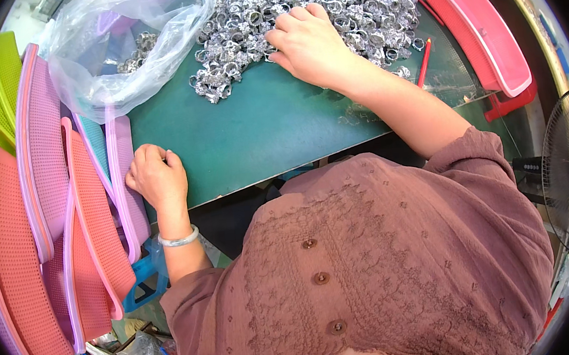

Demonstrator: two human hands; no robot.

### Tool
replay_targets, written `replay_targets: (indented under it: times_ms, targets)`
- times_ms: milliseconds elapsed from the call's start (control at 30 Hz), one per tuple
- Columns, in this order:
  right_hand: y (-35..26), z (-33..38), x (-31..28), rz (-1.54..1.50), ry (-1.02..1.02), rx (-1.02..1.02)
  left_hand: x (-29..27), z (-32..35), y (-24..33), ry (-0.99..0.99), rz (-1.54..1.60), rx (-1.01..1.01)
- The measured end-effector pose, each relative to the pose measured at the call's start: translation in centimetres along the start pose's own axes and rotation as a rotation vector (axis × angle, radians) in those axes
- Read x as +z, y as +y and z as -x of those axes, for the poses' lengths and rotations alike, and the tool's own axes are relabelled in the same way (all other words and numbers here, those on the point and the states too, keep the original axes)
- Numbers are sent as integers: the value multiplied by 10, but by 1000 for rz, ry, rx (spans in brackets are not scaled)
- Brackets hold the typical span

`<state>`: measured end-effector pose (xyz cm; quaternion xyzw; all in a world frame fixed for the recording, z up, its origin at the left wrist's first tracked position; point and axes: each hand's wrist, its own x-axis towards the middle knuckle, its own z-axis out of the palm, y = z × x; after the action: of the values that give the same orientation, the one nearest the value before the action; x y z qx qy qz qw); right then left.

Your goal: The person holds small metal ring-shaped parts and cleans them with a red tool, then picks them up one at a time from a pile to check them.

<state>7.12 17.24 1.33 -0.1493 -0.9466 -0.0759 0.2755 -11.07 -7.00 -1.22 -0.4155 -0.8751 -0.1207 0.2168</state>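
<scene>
Right hand (309, 41) curled loosely atop heap of shiny crinkled metal rings (322, 3); left hand (158, 176) fisted, empty, on smooth green mat (259, 132).

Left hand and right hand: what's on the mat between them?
Head view: only bare green mat lies between the left hand and the right hand; the pile of silver metal rings lies under and beyond the right hand.

The right hand (309, 41) rests palm down on the heap of small silvery metal parts (322, 3) at the tabletop's (260, 139) far edge. The left hand (158, 176), curled, sits at its near left corner, touching a purple mesh tray (124, 186).
</scene>
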Motion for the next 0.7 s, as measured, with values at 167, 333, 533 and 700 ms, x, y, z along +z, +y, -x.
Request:
replay_targets:
  times_ms: [167,333,533,700]
  targets:
    - [-1,-9,9,53,-40,-24,-2,-1,-1,15,48,-2]
    - [10,-5,13,-249,75,21,-9,-3,18,98,191,64]
    - [3,0,-13,-1315,-176,409,-10,-6,59,-19,822,48]
    - [-13,18,-13,-1655,-138,390,-21,-8,101,-271,1483,-94]
